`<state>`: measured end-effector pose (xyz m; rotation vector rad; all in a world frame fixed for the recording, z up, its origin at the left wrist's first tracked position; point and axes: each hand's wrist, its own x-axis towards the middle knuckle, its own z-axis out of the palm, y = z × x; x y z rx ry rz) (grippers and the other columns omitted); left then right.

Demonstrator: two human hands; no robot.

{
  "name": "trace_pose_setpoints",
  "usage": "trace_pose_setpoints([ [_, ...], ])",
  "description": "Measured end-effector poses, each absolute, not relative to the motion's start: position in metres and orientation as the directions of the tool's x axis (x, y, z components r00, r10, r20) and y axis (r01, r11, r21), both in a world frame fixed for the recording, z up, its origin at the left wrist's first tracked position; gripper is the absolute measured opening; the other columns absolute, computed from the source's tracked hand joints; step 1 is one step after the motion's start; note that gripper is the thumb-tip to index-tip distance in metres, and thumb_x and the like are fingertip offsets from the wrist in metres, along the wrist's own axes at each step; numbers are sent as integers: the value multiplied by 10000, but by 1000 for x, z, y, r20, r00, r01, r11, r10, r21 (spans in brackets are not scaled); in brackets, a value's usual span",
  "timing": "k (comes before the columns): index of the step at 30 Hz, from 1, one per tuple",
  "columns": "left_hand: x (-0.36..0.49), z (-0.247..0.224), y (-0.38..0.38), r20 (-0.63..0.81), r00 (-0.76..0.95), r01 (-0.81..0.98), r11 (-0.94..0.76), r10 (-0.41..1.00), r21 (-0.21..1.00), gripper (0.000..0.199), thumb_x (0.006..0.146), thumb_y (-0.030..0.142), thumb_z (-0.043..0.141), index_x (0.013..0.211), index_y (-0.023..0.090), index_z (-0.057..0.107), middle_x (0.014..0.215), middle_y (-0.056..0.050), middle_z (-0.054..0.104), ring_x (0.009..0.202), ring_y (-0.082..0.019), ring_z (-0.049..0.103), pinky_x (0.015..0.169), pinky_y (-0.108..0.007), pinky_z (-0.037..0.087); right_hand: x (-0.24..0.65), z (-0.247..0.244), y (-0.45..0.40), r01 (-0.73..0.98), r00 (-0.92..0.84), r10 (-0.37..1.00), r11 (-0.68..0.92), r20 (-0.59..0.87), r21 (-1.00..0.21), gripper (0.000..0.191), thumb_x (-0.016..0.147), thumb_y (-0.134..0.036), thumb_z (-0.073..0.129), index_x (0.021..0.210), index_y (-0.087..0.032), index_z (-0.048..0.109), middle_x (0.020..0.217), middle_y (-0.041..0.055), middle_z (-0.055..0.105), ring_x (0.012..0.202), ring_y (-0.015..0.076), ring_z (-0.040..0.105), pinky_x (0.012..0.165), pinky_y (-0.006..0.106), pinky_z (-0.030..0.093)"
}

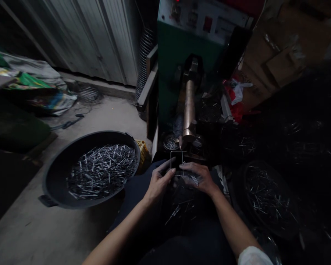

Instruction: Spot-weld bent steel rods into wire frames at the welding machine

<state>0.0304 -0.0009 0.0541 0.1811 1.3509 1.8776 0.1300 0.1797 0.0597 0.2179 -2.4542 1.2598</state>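
Note:
A thin square wire frame [171,159] is held upright between my two hands, its top edge right at the lower tip of the machine's copper-coloured arm [189,110]. My left hand [160,179] pinches the frame's left side between thumb and fingers. On the other side my right hand [200,177] has its fingers closed on the frame's right side, with several loose metal wires [194,179] also in that hand. Below the hands, more short wires [176,211] lie on dark cloth over my lap.
A wide black tub [48,176] full of short metal wires stands on the floor at left, beside a yellow crate [142,150]. The green machine [168,73] rises ahead. At right are another dark container of wires [267,195] and cardboard [284,70]. Small round dishes sit under the arm.

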Motion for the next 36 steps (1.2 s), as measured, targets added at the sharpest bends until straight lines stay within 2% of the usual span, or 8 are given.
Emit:
trace_pose_setpoints([
  [5, 29, 48, -2, -316, -681, -496, -99, 660, 863, 744, 776, 434, 789, 1430, 163, 561, 611, 4, 640, 464, -101, 531, 460, -204, 423, 128, 59, 180, -315, -915, 21, 586, 402, -747, 454, 851, -243, 774, 1291, -278, 667, 1203, 67, 738, 1119, 200, 705, 987, 328, 557],
  [17, 23, 56, 3, -315, -676, -510, -115, 666, 853, 776, 765, 432, 798, 1438, 142, 544, 591, 21, 602, 462, -108, 555, 443, -191, 428, 124, 64, 182, -283, -926, 35, 594, 375, -753, 405, 879, -293, 751, 1276, -276, 673, 1199, 62, 741, 1127, 211, 705, 993, 344, 564],
  [25, 22, 47, 4, -313, -665, -525, -125, 678, 842, 753, 768, 431, 785, 1432, 163, 551, 632, 20, 633, 475, -112, 552, 463, -218, 447, 122, 65, 176, -246, -937, 72, 556, 341, -794, 353, 876, -310, 753, 1221, -266, 690, 1138, 69, 742, 1051, 217, 718, 909, 342, 585],
  [27, 18, 47, 5, -287, -694, -465, -107, 660, 879, 696, 768, 413, 789, 1386, 157, 596, 649, 18, 641, 502, -106, 563, 493, -216, 465, 121, 64, 176, -197, -945, 111, 552, 306, -810, 362, 878, -327, 753, 1226, -262, 680, 1137, 66, 739, 1050, 218, 712, 918, 346, 573],
  [29, 11, 50, 9, -262, -711, -419, -93, 652, 903, 671, 784, 410, 776, 1377, 148, 601, 634, 18, 644, 489, -105, 561, 486, -212, 460, 117, 62, 178, -130, -923, 230, 572, 310, -810, 363, 859, -351, 772, 1195, -248, 679, 1060, 56, 747, 966, 207, 720, 879, 329, 568],
  [31, -1, 54, 16, -239, -704, -404, -101, 669, 909, 674, 807, 421, 752, 1395, 142, 576, 609, 17, 641, 456, -106, 551, 458, -210, 444, 109, 61, 184, -75, -882, 335, 595, 332, -800, 278, 839, -376, 789, 1054, -222, 702, 921, 37, 738, 838, 188, 707, 807, 300, 559],
  [34, -21, 57, 32, -204, -688, -398, -127, 697, 908, 662, 807, 431, 749, 1378, 141, 582, 609, 11, 646, 443, -104, 555, 424, -191, 414, 95, 64, 195, -52, -877, 361, 582, 316, -811, 205, 876, -399, 738, 861, -199, 700, 819, 24, 710, 770, 172, 675, 748, 276, 537],
  [36, -32, 57, 41, -194, -690, -400, -143, 698, 905, 660, 796, 432, 758, 1364, 139, 591, 608, 10, 648, 442, -99, 556, 411, -178, 399, 87, 67, 202, -38, -887, 372, 532, 274, -846, 208, 910, -397, 690, 874, -194, 716, 840, 24, 724, 806, 178, 684, 766, 278, 535],
])
